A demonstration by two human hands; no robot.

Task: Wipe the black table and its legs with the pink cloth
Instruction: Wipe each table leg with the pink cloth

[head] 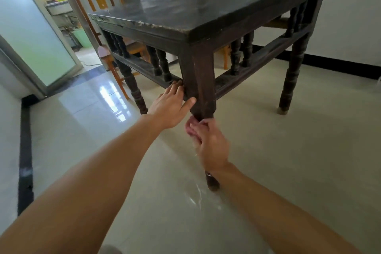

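The right hand (213, 144) curls its fingers (204, 125) round the pink cloth (190, 130), wrapped on the black worktop's (226, 2) near corner leg (198, 72). The left hand (171, 107) braces above, fingers spread. Recommended: stroke down to the foot, rotating the grip to cover every face.

Daylight from doorway (61, 18) at left; glare on floor tiles (111, 99); right hand (213, 145) motion-blurred; edges bowed.

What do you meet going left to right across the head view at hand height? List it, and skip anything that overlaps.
Glass door → green bin → left hand → right hand, holding the pink cloth → far right table leg.
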